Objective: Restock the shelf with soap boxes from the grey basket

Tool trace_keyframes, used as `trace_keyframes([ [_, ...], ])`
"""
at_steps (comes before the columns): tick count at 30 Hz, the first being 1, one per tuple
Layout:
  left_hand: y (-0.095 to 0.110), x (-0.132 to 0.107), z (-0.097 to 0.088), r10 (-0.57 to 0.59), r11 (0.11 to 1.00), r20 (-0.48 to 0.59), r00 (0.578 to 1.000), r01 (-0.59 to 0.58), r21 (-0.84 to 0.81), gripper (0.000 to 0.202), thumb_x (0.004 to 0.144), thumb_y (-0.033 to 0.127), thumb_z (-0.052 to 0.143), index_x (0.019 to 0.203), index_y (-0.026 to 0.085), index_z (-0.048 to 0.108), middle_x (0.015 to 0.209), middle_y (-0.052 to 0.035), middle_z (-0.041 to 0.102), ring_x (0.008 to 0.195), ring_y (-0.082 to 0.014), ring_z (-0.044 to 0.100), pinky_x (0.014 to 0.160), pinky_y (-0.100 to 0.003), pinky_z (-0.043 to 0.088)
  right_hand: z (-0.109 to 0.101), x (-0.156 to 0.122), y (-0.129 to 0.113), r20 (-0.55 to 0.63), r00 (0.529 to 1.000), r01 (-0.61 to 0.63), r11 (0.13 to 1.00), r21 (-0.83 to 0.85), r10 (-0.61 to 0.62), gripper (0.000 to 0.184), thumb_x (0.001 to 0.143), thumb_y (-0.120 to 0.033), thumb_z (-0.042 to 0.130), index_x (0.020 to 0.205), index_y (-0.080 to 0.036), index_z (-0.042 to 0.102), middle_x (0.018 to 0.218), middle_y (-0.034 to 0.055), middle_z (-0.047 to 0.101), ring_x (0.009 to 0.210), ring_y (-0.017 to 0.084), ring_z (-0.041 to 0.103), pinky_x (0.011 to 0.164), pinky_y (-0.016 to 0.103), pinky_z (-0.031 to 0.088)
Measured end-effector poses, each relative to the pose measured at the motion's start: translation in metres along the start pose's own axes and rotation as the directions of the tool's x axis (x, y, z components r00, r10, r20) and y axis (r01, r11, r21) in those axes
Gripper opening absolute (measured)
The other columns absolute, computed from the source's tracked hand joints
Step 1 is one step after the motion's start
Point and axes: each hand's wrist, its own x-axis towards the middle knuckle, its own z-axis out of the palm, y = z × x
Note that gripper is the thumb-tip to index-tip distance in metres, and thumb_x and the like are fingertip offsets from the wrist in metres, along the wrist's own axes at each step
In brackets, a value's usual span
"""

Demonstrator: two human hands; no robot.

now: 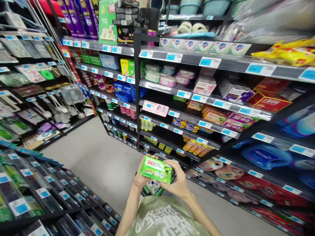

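Observation:
Both my hands hold a green soap pack point(156, 169) in front of my body, its printed face turned up toward me. My left hand point(140, 174) grips the pack's left end. On the right end, my right hand point(179, 180) closes round it, with the thumb along the lower edge and fingers over the upper corner. Below the pack, partly hidden by it and my hands, is a dark basket point(161, 158) with several green-and-white packs point(153, 186) in view.
Ahead stands a shelf unit point(182, 95) with boxed soaps point(205, 86), orange packs point(213, 114) and yellow bottles point(198, 146). Blue detergent bottles point(265, 154) fill shelves at the right. A lower rack point(49, 183) borders the left side. Grey floor point(95, 154) runs between them.

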Motion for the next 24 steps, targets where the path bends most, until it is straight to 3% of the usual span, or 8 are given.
trace_keyframes([
  [4, -0.007, -0.004, 0.004, 0.110, 0.993, 0.079, 0.991, -0.106, -0.047, 0.104, 0.050, 0.057, 0.098, 0.140, 0.025, 0.058, 0.137, -0.0134, 0.064, 0.133, -0.0395, 0.055, 0.115, -0.051, 0.046, -0.007, -0.007, -0.001, -0.063, 0.992, 0.107, 0.994, -0.008, -0.108, 0.077, 0.071, -0.025, 0.087, 0.139, -0.024, 0.050, 0.122, 0.0126, 0.068, 0.111, 0.031, 0.065, 0.096, 0.047, 0.055],
  [10, 0.004, -0.010, 0.015, 0.207, 0.978, 0.162, 0.965, -0.201, -0.053, 0.094, 0.053, 0.052, 0.099, 0.135, 0.030, 0.058, 0.135, -0.0102, 0.062, 0.132, -0.0376, 0.057, 0.114, -0.051, 0.048, -0.001, -0.017, -0.006, -0.113, 0.993, 0.045, 0.999, 0.015, -0.043, 0.074, 0.073, -0.033, 0.086, 0.137, -0.025, 0.051, 0.117, 0.0111, 0.067, 0.109, 0.030, 0.064, 0.094, 0.046, 0.055],
  [14, 0.021, -0.013, 0.024, 0.235, 0.966, 0.122, 0.964, -0.246, 0.085, 0.097, 0.054, 0.061, 0.095, 0.137, 0.029, 0.055, 0.131, -0.0117, 0.064, 0.124, -0.0372, 0.061, 0.107, -0.051, 0.053, -0.003, -0.014, -0.007, -0.062, 0.998, -0.006, 0.999, 0.033, 0.008, 0.075, 0.071, -0.032, 0.085, 0.138, -0.025, 0.051, 0.119, 0.0103, 0.066, 0.110, 0.029, 0.064, 0.096, 0.044, 0.054],
  [16, 0.032, -0.016, 0.032, 0.251, 0.930, 0.160, 0.955, -0.284, 0.233, 0.099, 0.059, 0.063, 0.092, 0.142, 0.027, 0.054, 0.134, -0.0139, 0.064, 0.124, -0.0374, 0.062, 0.106, -0.051, 0.053, -0.004, -0.015, -0.004, -0.003, 0.997, -0.074, 0.996, 0.050, 0.075, 0.078, 0.068, -0.031, 0.085, 0.139, -0.025, 0.052, 0.121, 0.0108, 0.066, 0.114, 0.031, 0.063, 0.101, 0.046, 0.052],
  [18, 0.046, -0.019, 0.044, 0.218, 0.841, 0.288, 0.933, -0.329, 0.429, 0.090, 0.068, 0.055, 0.090, 0.145, 0.024, 0.055, 0.138, -0.0160, 0.062, 0.127, -0.0372, 0.060, 0.109, -0.052, 0.051, -0.004, -0.020, 0.001, 0.058, 0.984, -0.177, 0.975, 0.136, 0.171, 0.083, 0.064, -0.037, 0.087, 0.139, -0.024, 0.054, 0.125, 0.0120, 0.066, 0.118, 0.034, 0.062, 0.105, 0.049, 0.050],
  [21, 0.065, -0.025, 0.065, 0.154, 0.625, 0.470, 0.869, -0.454, 0.634, 0.084, 0.078, 0.035, 0.086, 0.153, 0.027, 0.048, 0.148, -0.0152, 0.057, 0.136, -0.0348, 0.052, 0.117, -0.055, 0.043, -0.004, -0.029, 0.005, 0.103, 0.949, -0.315, 0.873, 0.372, 0.299, 0.091, 0.059, -0.053, 0.091, 0.136, -0.022, 0.055, 0.129, 0.0146, 0.064, 0.120, 0.037, 0.061, 0.106, 0.052, 0.050],
  [24, 0.072, -0.028, 0.076, 0.209, 0.435, 0.504, 0.838, -0.541, 0.720, 0.095, 0.076, 0.033, 0.089, 0.157, 0.030, 0.039, 0.159, -0.0140, 0.045, 0.146, -0.0353, 0.041, 0.121, -0.060, 0.036, -0.004, -0.031, 0.002, 0.086, 0.918, -0.368, 0.751, 0.549, 0.387, 0.094, 0.058, -0.057, 0.093, 0.135, -0.023, 0.052, 0.124, 0.0150, 0.065, 0.116, 0.035, 0.063, 0.100, 0.048, 0.054],
])
